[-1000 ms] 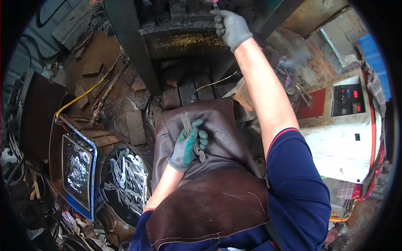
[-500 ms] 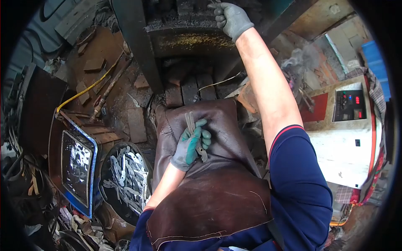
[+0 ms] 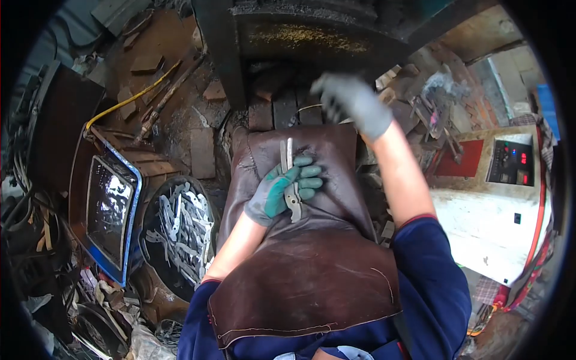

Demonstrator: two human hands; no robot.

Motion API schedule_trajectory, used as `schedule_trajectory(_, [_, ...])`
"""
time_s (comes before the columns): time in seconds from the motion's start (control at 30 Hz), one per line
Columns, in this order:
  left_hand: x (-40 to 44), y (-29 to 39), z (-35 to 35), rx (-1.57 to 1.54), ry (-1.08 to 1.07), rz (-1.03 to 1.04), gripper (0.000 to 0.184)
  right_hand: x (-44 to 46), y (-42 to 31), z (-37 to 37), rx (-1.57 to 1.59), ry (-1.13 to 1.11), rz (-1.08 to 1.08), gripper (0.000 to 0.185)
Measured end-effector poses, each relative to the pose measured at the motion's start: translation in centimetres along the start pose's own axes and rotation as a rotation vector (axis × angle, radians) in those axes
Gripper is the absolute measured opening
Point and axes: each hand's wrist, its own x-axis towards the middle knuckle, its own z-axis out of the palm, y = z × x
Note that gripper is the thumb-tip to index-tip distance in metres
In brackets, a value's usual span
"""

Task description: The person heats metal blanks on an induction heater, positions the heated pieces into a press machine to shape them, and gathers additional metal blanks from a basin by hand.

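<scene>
My left hand (image 3: 282, 189), in a grey and green glove, is wrapped round a few flat metal pieces (image 3: 294, 207) above the brown leather apron (image 3: 288, 240). Their narrow ends stick up past the thumb and a wider, curved end hangs below the palm. To the right and farther forward, my grey-gloved right hand (image 3: 355, 103) is smeared by motion below the dark metal frame (image 3: 306, 39); its fingers and anything in them cannot be made out.
At the left, a round black tub (image 3: 147, 240) holds several similar metal pieces, beside a blue-edged tray (image 3: 133, 222). A yellow hose (image 3: 132, 99) lies behind. A white control box (image 3: 486, 228) stands at the right. Bricks (image 3: 203, 153) lie on the ground.
My right hand has come back from the top of the frame towards the apron. The left hand still holds the metal pieces, its fingers a little more spread. The view has shifted slightly.
</scene>
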Motion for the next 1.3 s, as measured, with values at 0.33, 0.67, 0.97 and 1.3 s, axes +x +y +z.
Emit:
schedule_trajectory(0.33, [0.4,-0.7,1.0,0.041,0.141,0.056,0.048,-8.4,6.8,0.4,0.134,0.400,0.154,0.026])
schedule_trajectory(0.67, [0.9,-1.3,-0.8,0.196,0.129,0.030,0.041,-15.2,17.1,-9.5,0.939,0.909,-0.303,0.028])
schedule_trajectory(0.97, [0.9,-1.4,-0.7,0.221,0.145,0.039,0.042,-10.1,18.6,-12.7,0.970,1.093,-0.245,0.033])
schedule_trajectory(1.3, [1.1,-1.4,-0.2,0.244,0.171,0.036,0.040,-5.8,14.6,-13.6,0.801,0.988,-0.089,0.029])
